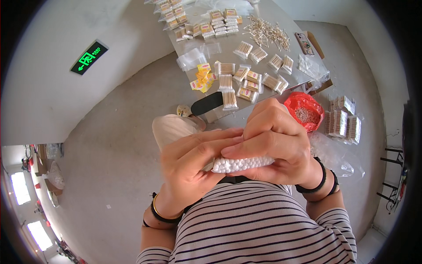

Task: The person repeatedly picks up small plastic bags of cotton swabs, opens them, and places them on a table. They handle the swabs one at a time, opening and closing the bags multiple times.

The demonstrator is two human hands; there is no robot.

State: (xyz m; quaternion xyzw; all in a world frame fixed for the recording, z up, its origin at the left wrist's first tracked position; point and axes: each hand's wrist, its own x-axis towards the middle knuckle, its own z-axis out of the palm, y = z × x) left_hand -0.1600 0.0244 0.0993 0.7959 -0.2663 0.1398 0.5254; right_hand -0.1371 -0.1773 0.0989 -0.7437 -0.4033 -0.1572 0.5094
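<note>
A pack of cotton swabs is held in front of my chest, its white cotton tips facing me. My left hand closes round its left end, fingers laid over the far side. From the right, my right hand grips the same pack, fingers bent over its top and thumb side. Fingers of both hands meet above the pack and hide most of it. Beyond them on the table lie swab packs with yellow labels and packs without labels.
Loose swabs form a pile at the table's far side, near a phone. Yellow cards and clear bags lie at the left edge. A red bag of swabs and stacked packs stand right, below table height.
</note>
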